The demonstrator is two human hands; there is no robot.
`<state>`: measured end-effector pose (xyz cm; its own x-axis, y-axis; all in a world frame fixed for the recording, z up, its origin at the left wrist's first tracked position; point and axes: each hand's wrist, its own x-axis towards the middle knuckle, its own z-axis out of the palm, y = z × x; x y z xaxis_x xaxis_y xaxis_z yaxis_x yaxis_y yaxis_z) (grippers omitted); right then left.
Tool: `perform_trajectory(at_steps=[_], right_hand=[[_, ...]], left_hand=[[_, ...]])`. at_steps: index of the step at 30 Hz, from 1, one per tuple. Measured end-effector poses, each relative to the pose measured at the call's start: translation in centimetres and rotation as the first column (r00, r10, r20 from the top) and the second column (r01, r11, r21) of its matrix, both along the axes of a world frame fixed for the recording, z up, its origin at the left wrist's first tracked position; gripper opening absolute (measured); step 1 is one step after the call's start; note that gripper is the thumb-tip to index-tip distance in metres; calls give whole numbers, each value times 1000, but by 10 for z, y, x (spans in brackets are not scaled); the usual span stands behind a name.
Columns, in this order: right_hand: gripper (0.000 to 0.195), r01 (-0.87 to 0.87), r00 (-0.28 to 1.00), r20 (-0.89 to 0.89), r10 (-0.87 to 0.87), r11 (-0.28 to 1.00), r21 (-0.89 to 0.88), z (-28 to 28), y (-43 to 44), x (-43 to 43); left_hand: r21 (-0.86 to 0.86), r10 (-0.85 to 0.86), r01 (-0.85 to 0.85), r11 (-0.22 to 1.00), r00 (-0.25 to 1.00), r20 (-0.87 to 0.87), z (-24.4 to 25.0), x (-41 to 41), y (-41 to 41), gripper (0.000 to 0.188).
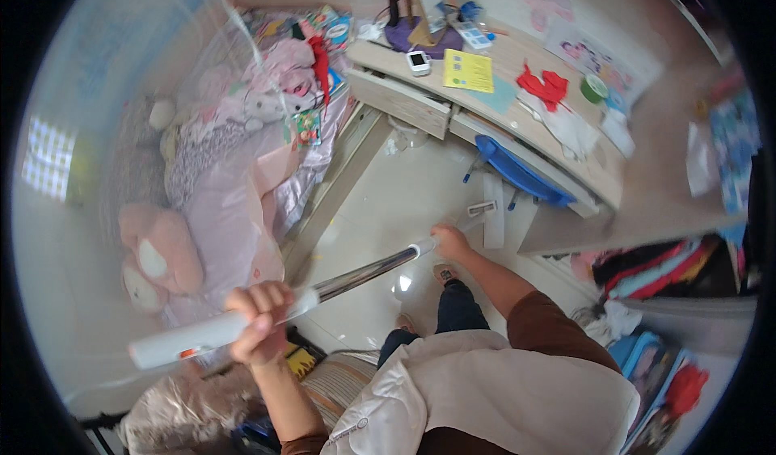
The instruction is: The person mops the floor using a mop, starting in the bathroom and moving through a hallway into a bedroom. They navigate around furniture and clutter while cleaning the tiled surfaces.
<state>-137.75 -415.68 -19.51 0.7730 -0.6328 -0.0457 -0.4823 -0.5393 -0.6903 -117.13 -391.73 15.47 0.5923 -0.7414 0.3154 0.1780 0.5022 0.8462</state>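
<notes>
Both my hands grip a long mop (367, 273) with a metal pole and white sleeves, held aslant across my front. My left hand (260, 321) is wrapped around the thick white handle (188, 337), which bears a small orange mark. Farther down the pole, my right hand (451, 243) closes around the lower white section. Past it, a flat white mop head (494, 212) lies against the glossy tiled floor (376, 206), beside the desk. My right hand partly hides the lower pole.
A bed (224, 231) with bedding and plush toys stands left, behind a sheer net. At upper right, a desk (424, 82) with half-open drawers holds papers and a red cloth (542, 85). A blue chair (521, 173) is beneath it. Shelves (661, 273) with clothes stand right.
</notes>
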Motion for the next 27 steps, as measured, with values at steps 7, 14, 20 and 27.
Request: perform_trajectory(at_steps=[7, 14, 20, 27], right_hand=[[25, -613, 752, -65, 656, 731, 300, 82, 58, 45], [20, -392, 881, 298, 367, 919, 29, 88, 33, 63], [22, 29, 898, 441, -2, 998, -54, 62, -59, 101], [22, 331, 901, 295, -317, 944, 3, -5, -115, 104]], left_hand=[[-64, 659, -664, 745, 718, 224, 95, -28, 21, 19], [-268, 107, 8, 963, 905, 412, 115, -22, 60, 28], [-143, -100, 170, 975, 911, 400, 93, -8, -51, 34], [93, 72, -102, 990, 956, 286, 37, -8, -102, 23]])
